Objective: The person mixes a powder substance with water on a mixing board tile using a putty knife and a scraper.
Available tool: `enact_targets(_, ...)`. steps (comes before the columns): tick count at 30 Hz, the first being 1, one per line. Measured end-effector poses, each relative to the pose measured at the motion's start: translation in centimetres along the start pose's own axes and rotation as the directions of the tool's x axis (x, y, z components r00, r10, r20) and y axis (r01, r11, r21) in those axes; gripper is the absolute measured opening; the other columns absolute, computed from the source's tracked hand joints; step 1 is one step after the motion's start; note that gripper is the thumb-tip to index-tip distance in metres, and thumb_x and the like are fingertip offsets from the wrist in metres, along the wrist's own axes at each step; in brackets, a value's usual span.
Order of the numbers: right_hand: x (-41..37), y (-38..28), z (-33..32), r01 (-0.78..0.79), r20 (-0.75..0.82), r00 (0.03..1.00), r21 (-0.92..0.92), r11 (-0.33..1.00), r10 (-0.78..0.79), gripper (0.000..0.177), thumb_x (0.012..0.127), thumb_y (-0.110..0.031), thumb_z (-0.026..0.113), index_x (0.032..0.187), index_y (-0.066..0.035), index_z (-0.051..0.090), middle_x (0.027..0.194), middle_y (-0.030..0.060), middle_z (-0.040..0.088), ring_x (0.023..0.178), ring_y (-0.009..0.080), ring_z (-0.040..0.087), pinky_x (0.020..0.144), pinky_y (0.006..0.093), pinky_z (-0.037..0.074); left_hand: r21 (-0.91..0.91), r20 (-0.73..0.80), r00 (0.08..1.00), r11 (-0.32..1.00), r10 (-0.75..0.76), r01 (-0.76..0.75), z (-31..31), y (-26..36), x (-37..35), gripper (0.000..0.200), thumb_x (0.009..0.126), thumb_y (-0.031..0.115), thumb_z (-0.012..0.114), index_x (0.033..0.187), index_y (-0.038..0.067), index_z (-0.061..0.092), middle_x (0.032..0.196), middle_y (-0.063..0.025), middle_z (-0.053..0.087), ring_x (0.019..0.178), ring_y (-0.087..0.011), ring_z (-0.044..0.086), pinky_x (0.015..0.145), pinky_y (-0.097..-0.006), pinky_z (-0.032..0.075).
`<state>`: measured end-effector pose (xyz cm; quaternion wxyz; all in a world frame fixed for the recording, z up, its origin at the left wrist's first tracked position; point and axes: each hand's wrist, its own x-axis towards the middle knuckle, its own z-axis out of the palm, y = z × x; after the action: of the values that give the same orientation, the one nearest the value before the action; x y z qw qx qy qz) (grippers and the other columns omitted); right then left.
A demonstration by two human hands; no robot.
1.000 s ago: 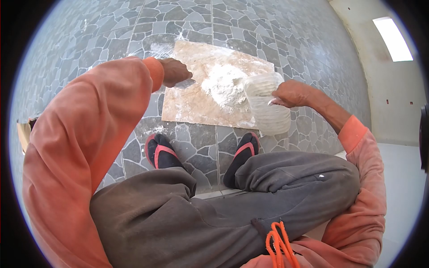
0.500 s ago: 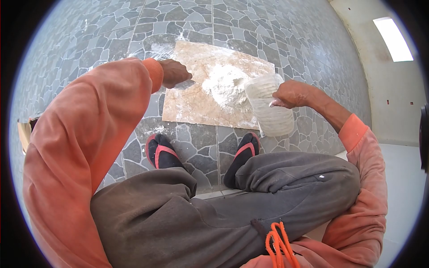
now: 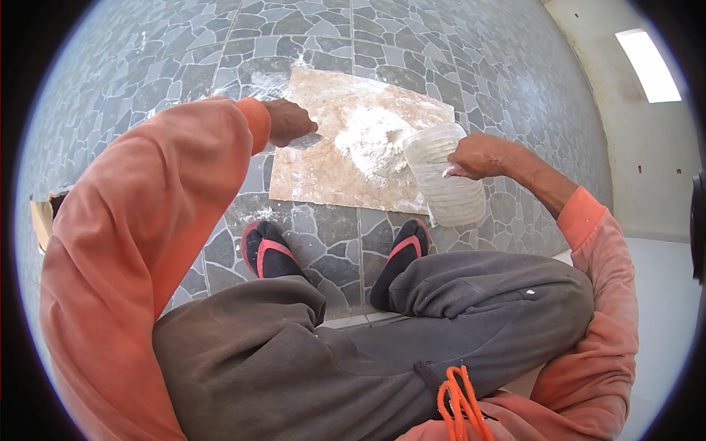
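You are crouching over the beige slab point(image 3: 323, 176), and very little is changing across this last second. Your right hand point(image 3: 478, 156) is closed around the rim of the translucent plastic tub point(image 3: 445, 184), fingers curled over the edge. It is holding the tub tipped over the slab's near right corner, with the mouth facing the white powder heap point(image 3: 371, 143) in the slab's middle. The tub's base is swinging a touch further out past the slab's right edge than a second ago, so the tilt is shifting only slightly. The heap is looking the same size and shape. I cannot tell whether anything is coming out of the tub.

Your left hand point(image 3: 288, 121) is staying where it was, at the slab's left edge. It is curled shut on a flat blade point(image 3: 305, 140), whose tip is resting on or just above the slab's surface. Which of the two I cannot tell. The blade is not yet reaching the heap, and bare slab is showing between them.

The work is sitting at a pause: the powder is lying in one mound on the slab, unspread, with the tub beside it and the blade waiting off to the left.

Your two sandals point(image 3: 265, 250) are planted on the grey floor tiles point(image 3: 478, 59) just short of the slab's near edge.
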<state>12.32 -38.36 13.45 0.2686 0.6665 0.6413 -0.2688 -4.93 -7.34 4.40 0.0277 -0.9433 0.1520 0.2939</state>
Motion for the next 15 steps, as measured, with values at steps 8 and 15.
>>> enact_targets(8,0.18,-0.04,-0.09,0.001,0.009,1.0,-0.005,1.0,0.0,0.045,0.092,-0.042,0.058,0.081,0.0,0.067,0.074,0.0214,0.065,0.075,0.0413,0.064,0.067,0.0469,0.051,-0.005,-0.018,1.0,1.0,0.017,-0.017,0.13,-0.04,0.06,0.033,0.08,-0.002,0.063,0.113,0.001,0.058,0.102,-0.0165,0.067,0.102,-0.0347,0.063,0.084,-0.0452,0.053)
enact_targets(15,0.16,-0.18,-0.26,-0.003,0.017,1.0,-0.024,1.0,0.004,0.044,0.092,-0.042,0.058,0.081,0.0,0.068,0.074,0.021,0.066,0.075,0.0412,0.064,0.067,0.047,0.051,-0.002,0.004,1.0,1.0,0.009,-0.009,-0.08,0.1,-0.09,0.033,0.08,-0.002,0.063,0.112,0.001,0.058,0.102,-0.0159,0.067,0.103,-0.0344,0.063,0.084,-0.0449,0.053)
